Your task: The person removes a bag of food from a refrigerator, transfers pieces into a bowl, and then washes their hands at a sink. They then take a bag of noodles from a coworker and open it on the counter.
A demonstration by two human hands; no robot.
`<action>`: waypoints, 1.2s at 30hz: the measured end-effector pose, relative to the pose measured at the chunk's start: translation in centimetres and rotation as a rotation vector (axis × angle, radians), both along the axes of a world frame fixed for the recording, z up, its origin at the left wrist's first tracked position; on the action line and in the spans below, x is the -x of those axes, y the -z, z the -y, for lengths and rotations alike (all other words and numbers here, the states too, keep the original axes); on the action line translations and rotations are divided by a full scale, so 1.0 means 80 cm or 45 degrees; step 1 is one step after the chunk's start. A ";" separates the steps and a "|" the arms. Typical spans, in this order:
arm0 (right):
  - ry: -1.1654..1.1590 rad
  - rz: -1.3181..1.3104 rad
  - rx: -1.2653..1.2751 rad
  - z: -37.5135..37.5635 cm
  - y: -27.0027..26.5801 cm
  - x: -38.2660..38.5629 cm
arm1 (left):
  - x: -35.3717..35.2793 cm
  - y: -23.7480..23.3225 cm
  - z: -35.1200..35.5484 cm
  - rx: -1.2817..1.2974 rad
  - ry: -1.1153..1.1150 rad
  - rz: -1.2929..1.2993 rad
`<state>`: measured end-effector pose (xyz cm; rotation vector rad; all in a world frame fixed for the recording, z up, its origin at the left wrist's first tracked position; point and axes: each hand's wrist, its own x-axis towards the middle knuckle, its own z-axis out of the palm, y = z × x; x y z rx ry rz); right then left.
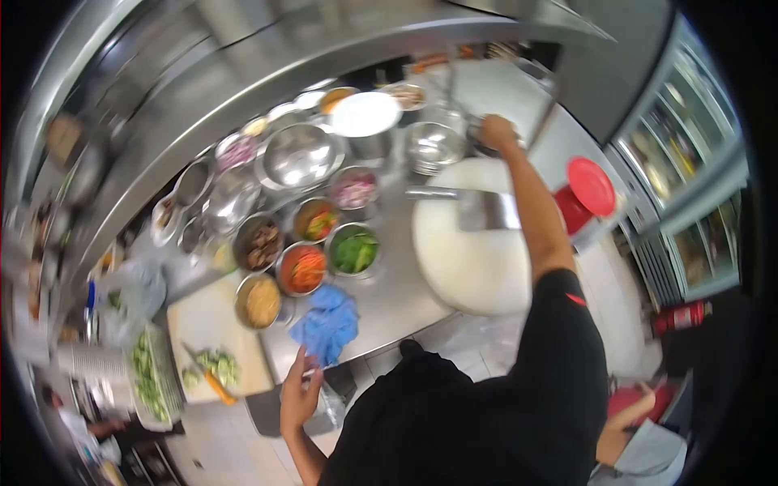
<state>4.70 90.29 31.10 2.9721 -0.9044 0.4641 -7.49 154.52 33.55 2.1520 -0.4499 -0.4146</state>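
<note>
My right hand (498,132) reaches to the back of the counter, fingers curled at the rim of a metal bowl (484,148); blur hides the exact grip. Beside it stands a stack of metal bowls (434,146). Under my right forearm, a cleaver (486,211) lies flat on a round white chopping block (466,275). My left hand (300,393) hangs near the counter's front edge, fingers apart and holding nothing visible. Just beyond its fingertips lies a crumpled blue cloth (326,324).
Metal containers hold shredded carrot (306,269), green leaves (354,249) and chopped onion (355,191). An orange-handled knife (217,385) rests on a cutting board (243,344) with cut greens. A red stool-like object (590,188) stands at right. Another person (640,445) is at lower right.
</note>
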 end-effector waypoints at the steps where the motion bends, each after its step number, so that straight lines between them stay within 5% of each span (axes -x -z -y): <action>1: -0.071 -0.103 -0.029 -0.004 -0.021 -0.002 | -0.003 0.002 -0.005 0.058 0.025 -0.003; 4: -0.215 -0.022 0.027 -0.073 -0.084 0.025 | -0.012 0.007 -0.006 0.073 0.083 0.003; 8: -0.765 0.381 0.277 -0.157 -0.124 0.060 | -0.014 0.011 0.010 0.216 0.149 -0.080; 12: -1.160 0.461 0.102 -0.278 -0.158 0.090 | -0.016 0.014 0.013 0.294 0.212 -0.093; 19: -1.681 0.469 -0.041 -0.459 -0.128 0.121 | -0.013 0.012 0.004 1.052 0.011 -0.469; 23: -1.972 0.455 -0.279 -0.530 -0.069 0.142 | 0.007 0.045 -0.031 1.290 -0.423 -0.715; 26: -1.888 0.063 -0.638 -0.557 -0.041 0.183 | 0.028 0.068 -0.047 1.159 -0.671 -0.791; 28: -1.694 0.146 -0.766 -0.561 -0.038 0.230 | 0.051 0.070 -0.046 1.054 -0.733 -0.712; 30: -1.249 0.496 -0.956 -0.573 -0.024 0.279 | 0.071 0.109 -0.062 0.984 -0.608 -0.815; 33: -0.723 0.581 -1.058 -0.571 0.022 0.370 | 0.105 0.122 -0.051 0.805 -0.465 -0.898; 35: -0.094 0.798 -1.786 -0.578 0.061 0.437 | 0.130 0.132 -0.033 0.698 -0.314 -0.930; 36: -0.054 0.829 -1.780 -0.580 0.081 0.468 | 0.142 0.135 -0.020 0.639 -0.224 -0.940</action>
